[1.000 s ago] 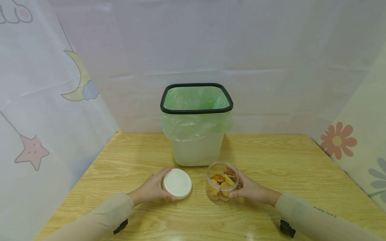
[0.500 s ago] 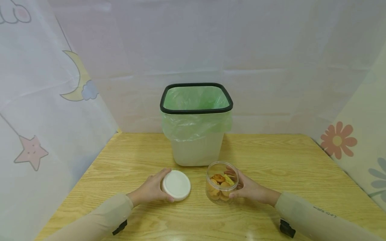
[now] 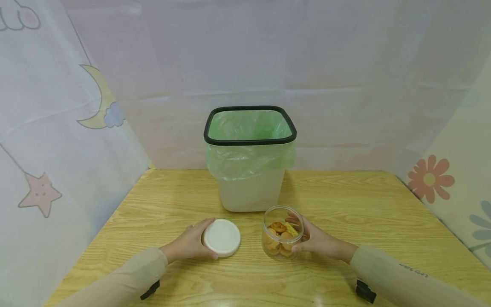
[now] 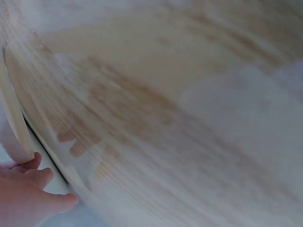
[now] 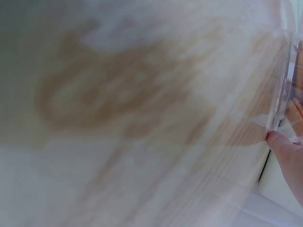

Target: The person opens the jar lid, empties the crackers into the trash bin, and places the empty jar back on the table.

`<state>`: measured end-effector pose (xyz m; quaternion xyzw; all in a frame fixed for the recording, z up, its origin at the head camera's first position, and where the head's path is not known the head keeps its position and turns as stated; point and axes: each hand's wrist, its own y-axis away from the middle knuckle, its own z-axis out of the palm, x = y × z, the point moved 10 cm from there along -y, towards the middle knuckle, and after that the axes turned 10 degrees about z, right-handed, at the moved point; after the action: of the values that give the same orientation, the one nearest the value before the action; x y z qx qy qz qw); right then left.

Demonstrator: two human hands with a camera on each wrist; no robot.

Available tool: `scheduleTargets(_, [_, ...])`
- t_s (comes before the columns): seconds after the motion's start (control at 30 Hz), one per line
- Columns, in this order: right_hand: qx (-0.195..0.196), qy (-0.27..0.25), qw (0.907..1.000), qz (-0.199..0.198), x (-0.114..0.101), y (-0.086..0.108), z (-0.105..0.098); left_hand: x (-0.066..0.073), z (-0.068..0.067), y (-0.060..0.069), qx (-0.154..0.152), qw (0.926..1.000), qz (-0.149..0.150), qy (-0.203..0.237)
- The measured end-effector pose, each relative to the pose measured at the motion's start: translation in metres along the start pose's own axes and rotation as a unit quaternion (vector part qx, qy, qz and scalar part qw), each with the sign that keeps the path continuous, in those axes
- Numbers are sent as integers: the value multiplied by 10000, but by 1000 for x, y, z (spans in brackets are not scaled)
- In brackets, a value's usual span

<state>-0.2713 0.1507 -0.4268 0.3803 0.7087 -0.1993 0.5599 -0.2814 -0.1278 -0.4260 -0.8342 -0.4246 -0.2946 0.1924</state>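
Note:
My left hand (image 3: 192,242) grips a round white lid (image 3: 222,238) by its left edge, with thumb and fingers spread about the rim. The lid is low over the table or on it; I cannot tell which. A clear round jar (image 3: 270,251) without a cover stands upright to the right of the lid, with several cookies (image 3: 287,235) inside. My right hand (image 3: 320,242) holds the jar's right side, fingers behind and thumb in front. In the right wrist view, the thumb (image 5: 286,153) touches the jar's transparent wall. The left wrist view catches fingertips (image 4: 42,177) at its lower left.
Behind the jar and lid stands a white trash bin (image 3: 249,192) with a black rim and a green liner bag (image 3: 249,164). Everything rests on a wooden table (image 3: 172,192). A printed cloth (image 3: 345,85) hangs around the back and sides.
My left hand has shifted slightly left and toward me with the white lid, widening the gap to the jar. My right hand and the jar have stayed put.

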Motion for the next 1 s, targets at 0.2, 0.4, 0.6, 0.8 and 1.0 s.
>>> scheduleTargets(0.2, [36, 7, 10000, 3, 1, 0, 0, -4, 2, 1, -106, 9999, -98, -27])
scheduleTargets(0.4, [43, -13, 10000, 18, 1, -1, 0, -6, 3, 2, -150, 9997, -203, -7])
scheduleTargets(0.6, [38, -11, 10000, 21, 0, 0, 0, -7, 4, 3, -227, 9995, -202, -16])
scheduleTargets(0.8, [74, -8, 10000, 5, -1, 0, 0, -9, 7, 2, -269, 9994, -190, -47])
scheduleTargets(1.0, [216, 181, 9996, -20, -1, 1, -1, -8, 8, 2, -341, 9993, -166, -50])
